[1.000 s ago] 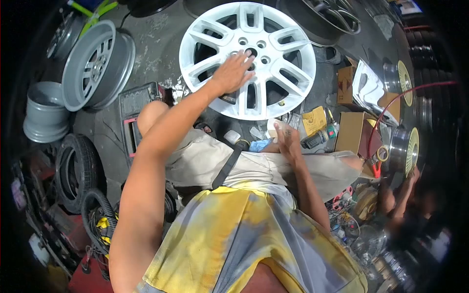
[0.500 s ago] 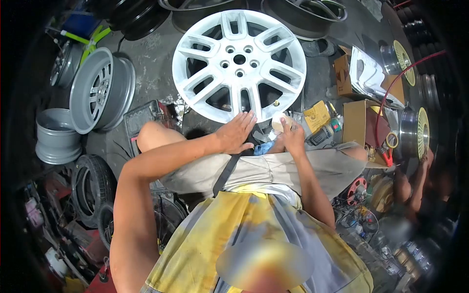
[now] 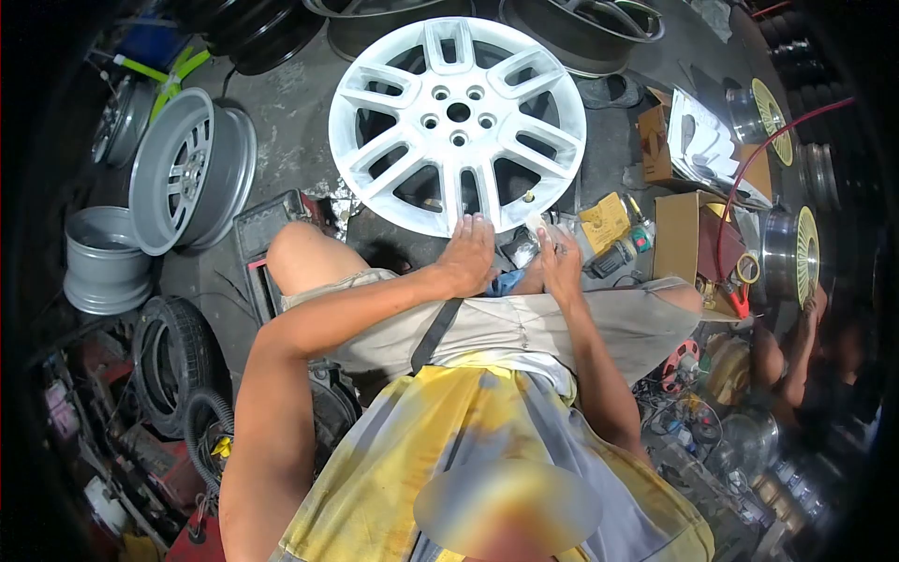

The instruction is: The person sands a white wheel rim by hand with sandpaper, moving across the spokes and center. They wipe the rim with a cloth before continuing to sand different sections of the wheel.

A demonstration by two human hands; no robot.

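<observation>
A white-coated alloy wheel (image 3: 458,187) with paired spokes lies face up in front of my crossed legs. My left hand (image 3: 470,258) rests its outstretched fingertips on the near rim, below the bottom spoke, and grips nothing. Just right of it, my right hand (image 3: 561,267) pinches a pale piece of sandpaper (image 3: 536,224) between thumb and fingers, close to the lower right rim. Only part of that piece shows past the fingers. A small yellowish valve stem (image 3: 529,196) sits on the rim just above it.
Right of my hands lie a yellow sheet (image 3: 605,223), a power tool (image 3: 613,257) and an open cardboard box (image 3: 676,234). Grey wheels (image 3: 173,173) and a tyre (image 3: 169,365) stand at the left. A red hose (image 3: 749,169) arcs at the right, near another person's arm (image 3: 801,361).
My left hand has turned, its fingers now pointing more straight ahead, and its forearm shifted right. In my right hand the sandpaper has tilted, showing a narrower face. The wheel is practically still.
</observation>
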